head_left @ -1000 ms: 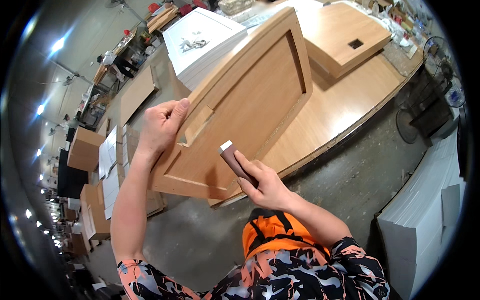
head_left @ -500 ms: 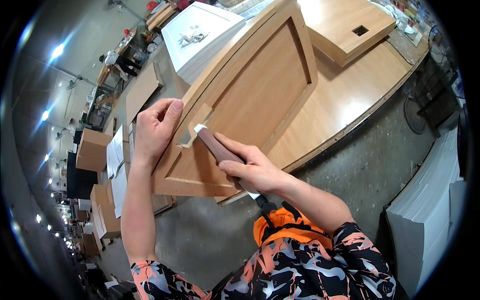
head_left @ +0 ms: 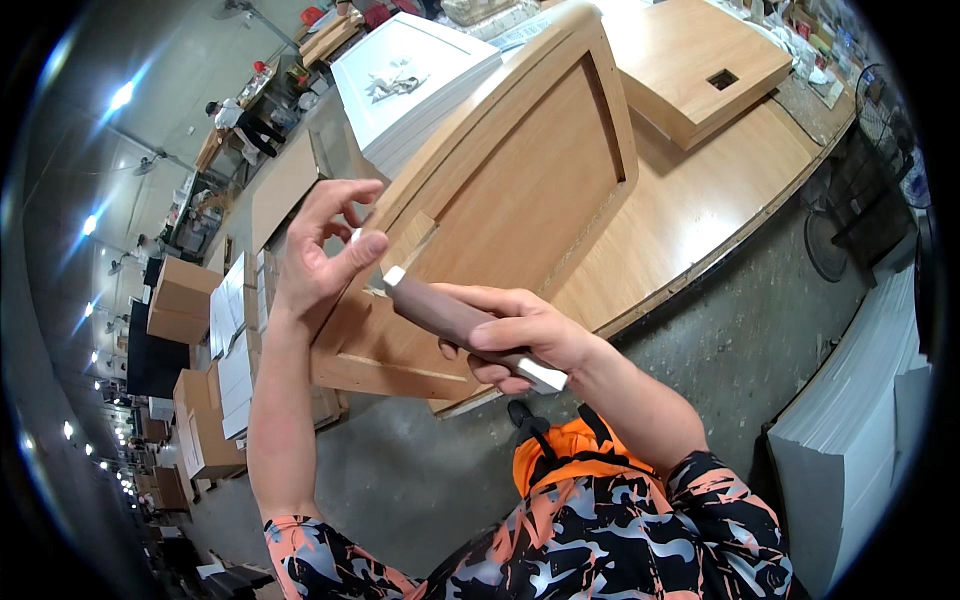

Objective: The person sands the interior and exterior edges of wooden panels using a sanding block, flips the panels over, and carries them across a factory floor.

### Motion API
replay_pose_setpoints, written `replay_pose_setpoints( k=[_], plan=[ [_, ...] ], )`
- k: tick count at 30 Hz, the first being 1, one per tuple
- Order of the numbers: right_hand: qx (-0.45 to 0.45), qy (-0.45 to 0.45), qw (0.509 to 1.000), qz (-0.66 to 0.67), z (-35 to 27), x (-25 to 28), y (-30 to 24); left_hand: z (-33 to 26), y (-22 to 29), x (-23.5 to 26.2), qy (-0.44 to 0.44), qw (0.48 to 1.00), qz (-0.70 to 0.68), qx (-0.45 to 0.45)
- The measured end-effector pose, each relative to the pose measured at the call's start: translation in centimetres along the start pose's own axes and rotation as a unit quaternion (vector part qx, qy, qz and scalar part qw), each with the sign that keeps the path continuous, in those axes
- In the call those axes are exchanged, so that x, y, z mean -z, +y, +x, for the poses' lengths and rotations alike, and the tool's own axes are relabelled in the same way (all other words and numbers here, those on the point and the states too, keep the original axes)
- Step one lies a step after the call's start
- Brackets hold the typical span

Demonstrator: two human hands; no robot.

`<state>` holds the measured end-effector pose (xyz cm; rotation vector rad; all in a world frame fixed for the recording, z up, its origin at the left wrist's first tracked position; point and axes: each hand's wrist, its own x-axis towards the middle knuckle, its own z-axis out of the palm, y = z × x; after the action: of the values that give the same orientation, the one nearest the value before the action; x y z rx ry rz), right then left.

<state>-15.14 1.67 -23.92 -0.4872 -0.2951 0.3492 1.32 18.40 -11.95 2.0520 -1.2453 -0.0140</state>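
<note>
A framed wooden door panel (head_left: 530, 190) with a recessed middle stands tilted on the workbench in front of me. A cutout (head_left: 375, 280) breaks its left frame rail. My left hand (head_left: 325, 250) is at that left edge beside the cutout, its fingers bent but apart. A small white spot shows between thumb and fingers, too small to name. My right hand (head_left: 510, 335) grips a sanding block (head_left: 440, 312), white at both ends and wrapped in a brown sheet. The block's far end is close to the cutout; I cannot tell whether it touches the wood.
Another wooden panel (head_left: 690, 60) with a square hole lies on the workbench (head_left: 700, 210) at the back right. White panels (head_left: 410, 75) are stacked behind, with a crumpled cloth on top. Another stack (head_left: 850, 440) stands at right, near a fan (head_left: 825, 235). Cardboard boxes (head_left: 185, 300) and a distant person (head_left: 240, 125) are at left.
My left hand has gone from a closed fist to spread, bent fingers. My right hand has turned the sanding block flatter, its near end swinging right.
</note>
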Motion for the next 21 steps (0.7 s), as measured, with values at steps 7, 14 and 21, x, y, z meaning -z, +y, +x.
replay_pose_setpoints(
  k=[7,14,21],
  plan=[
    [0.182,0.048,0.974,-0.130,-0.1,-0.6,0.8,-0.8,1.6,-0.2,-0.063,0.995,-0.049,-0.052],
    [0.459,0.222,0.534,-0.674,1.6,-1.3,2.7,-1.7,3.3,-1.1,-0.067,0.995,-0.007,-0.073],
    [0.376,0.135,0.746,-0.533,1.5,-0.2,2.6,-2.0,2.4,-1.3,-0.092,0.994,-0.047,-0.039]
  ],
)
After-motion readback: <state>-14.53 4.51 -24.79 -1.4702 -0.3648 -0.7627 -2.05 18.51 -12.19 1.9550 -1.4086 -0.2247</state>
